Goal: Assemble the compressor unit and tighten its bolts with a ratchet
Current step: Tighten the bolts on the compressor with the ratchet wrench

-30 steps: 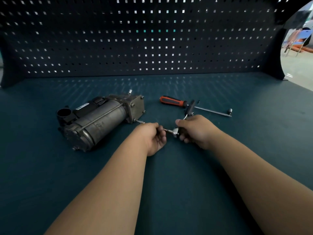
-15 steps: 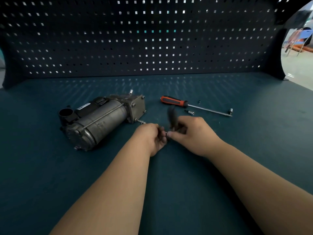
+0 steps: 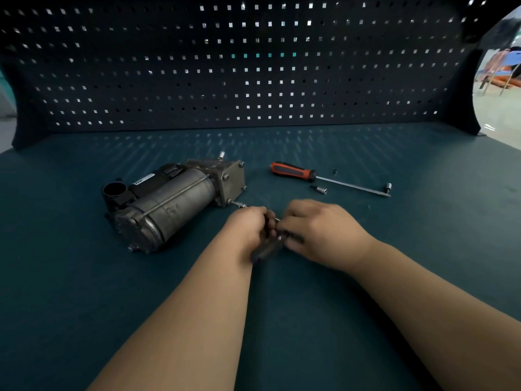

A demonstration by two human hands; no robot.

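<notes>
Swung the ratchet [image 3: 266,251] handle round in the last half second: then pointing up and away, now slanting back toward the body, blurred. Gripping its head end with the right hand [image 3: 318,230], fingers curled, just right of the compressor [image 3: 169,204]. Clenching the left hand [image 3: 248,224] round the thin extension bar [image 3: 239,205] reaching from the compressor's lower right corner bolt. Left the compressor lying on its side on the table [image 3: 394,249]. Left the screwdriver [image 3: 293,170] right of the compressor, well apart, with a small socket [image 3: 320,189] just beside its shaft.
</notes>
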